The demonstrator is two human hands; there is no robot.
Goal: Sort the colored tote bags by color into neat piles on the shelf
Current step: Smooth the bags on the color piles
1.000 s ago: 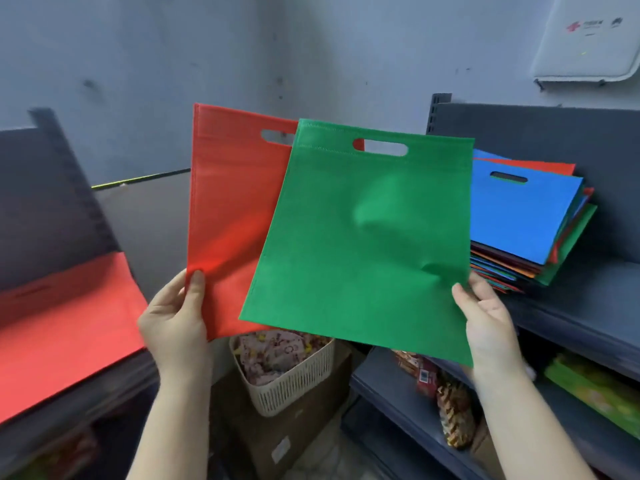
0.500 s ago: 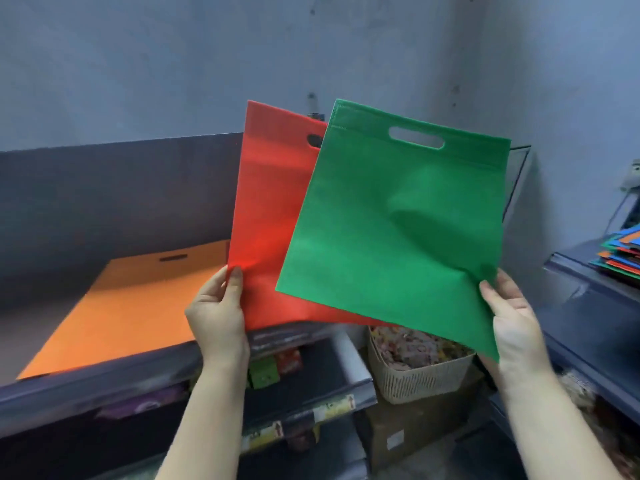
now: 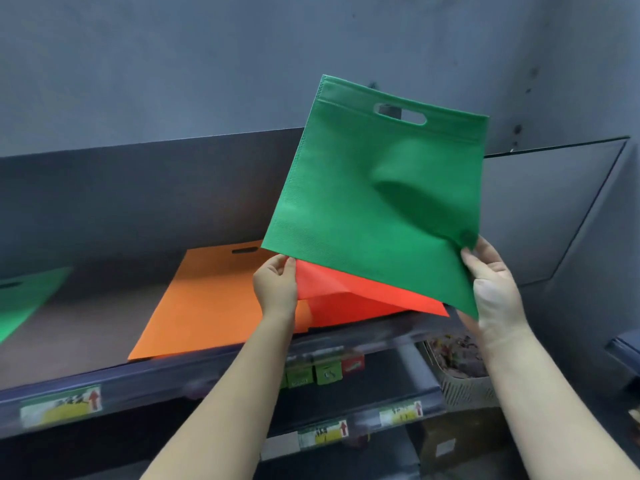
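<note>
My right hand (image 3: 493,282) pinches the lower right corner of a green tote bag (image 3: 367,202), held upright in front of the shelf. My left hand (image 3: 275,289) grips the edge of a red tote bag (image 3: 349,299), which lies low over the dark shelf (image 3: 90,327), folded and partly hidden behind the green bag. An orange tote bag (image 3: 211,299) lies flat on the shelf just left of the red one. Another green tote bag (image 3: 24,299) lies at the shelf's far left edge.
Below the top shelf sit small green and red boxes (image 3: 320,370) and price labels (image 3: 60,405) on the shelf rails. A white basket (image 3: 464,386) of packets stands on the floor at the lower right. A grey wall rises behind the shelf.
The view has swung left and down toward the shelf. My left hand has lowered the red bag from upright onto the shelf beside the orange bag. The green bag stays raised.
</note>
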